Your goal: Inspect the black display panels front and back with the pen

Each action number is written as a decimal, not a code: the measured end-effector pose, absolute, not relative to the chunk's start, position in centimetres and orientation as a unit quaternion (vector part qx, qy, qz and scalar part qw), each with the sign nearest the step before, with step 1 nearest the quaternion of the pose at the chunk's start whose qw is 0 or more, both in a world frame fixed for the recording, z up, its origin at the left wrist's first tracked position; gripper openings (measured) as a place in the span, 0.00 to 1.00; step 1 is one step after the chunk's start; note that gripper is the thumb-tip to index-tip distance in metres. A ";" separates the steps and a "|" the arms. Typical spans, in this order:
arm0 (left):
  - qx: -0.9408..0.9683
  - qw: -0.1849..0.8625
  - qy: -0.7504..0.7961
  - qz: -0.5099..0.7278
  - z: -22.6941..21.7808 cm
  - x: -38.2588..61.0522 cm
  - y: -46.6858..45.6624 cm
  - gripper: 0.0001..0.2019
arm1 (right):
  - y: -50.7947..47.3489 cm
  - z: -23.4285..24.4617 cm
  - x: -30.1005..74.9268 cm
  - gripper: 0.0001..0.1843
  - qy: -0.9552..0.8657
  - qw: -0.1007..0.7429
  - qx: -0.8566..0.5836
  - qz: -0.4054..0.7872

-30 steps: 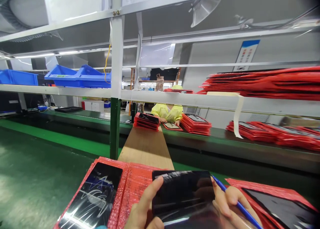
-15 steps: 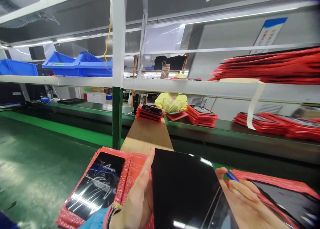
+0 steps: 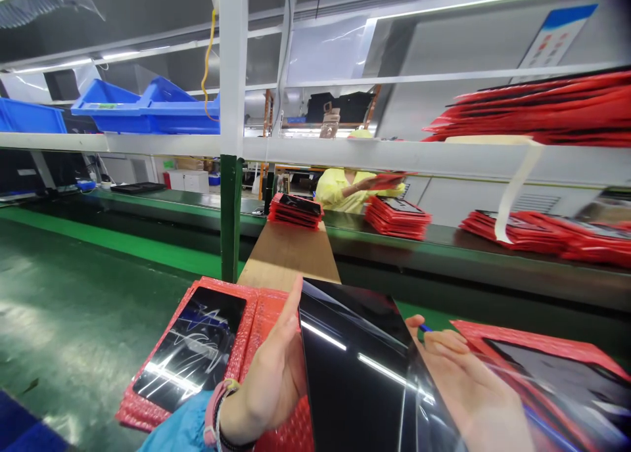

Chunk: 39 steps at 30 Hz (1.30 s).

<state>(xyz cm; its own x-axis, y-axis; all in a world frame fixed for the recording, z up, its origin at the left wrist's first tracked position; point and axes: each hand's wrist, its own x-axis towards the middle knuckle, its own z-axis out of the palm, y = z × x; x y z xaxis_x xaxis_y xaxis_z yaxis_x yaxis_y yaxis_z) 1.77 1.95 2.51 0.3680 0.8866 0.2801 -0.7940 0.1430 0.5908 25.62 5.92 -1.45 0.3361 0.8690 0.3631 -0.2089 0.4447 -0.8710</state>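
Observation:
A glossy black screen panel (image 3: 355, 373) is held tilted up in front of me, with bright ceiling-light streaks reflected across it. My left hand (image 3: 276, 380) grips its left edge, the thumb lying up along the side. At the right edge, my right hand (image 3: 458, 366) has its fingers bent against the panel. A thin blue pen-like stick (image 3: 424, 331) pokes out between those fingers; most of it is hidden. To the left, a second dark screen (image 3: 197, 343) under wrinkled clear film lies on red bubble-wrap bags (image 3: 133, 406). Another screen (image 3: 557, 380) rests on red bubble wrap at right.
A green post (image 3: 231, 222) and white shelf rail (image 3: 335, 151) stand ahead. Blue bins (image 3: 148, 110) and red bags (image 3: 542, 113) sit on the shelf. Beyond a wooden board (image 3: 296, 255) are red stacks (image 3: 397, 217) and a person in a yellow top (image 3: 340, 189).
The panel has tilted, so light streaks now cross its middle. My right hand has shifted slightly left. Across the bench, the person has raised something red.

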 end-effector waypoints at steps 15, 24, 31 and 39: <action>0.489 0.643 0.170 0.564 1.9 0.8 1.2 0.31 | 2.6 2.0 20.8 0.28 -0.358 0.744 -0.404 0.393; 0.437 0.669 0.292 0.525 0.4 -0.3 4.2 0.37 | 2.8 -0.5 22.8 0.21 -0.439 0.678 -0.509 0.297; 0.448 0.616 0.399 0.510 -2.7 -3.0 9.2 0.23 | 2.8 -7.5 32.4 0.24 -0.603 0.373 -0.705 0.029; 0.551 0.539 0.478 0.421 -3.5 -3.9 11.5 0.05 | 3.7 -11.7 33.7 0.25 -0.658 0.249 -0.711 0.002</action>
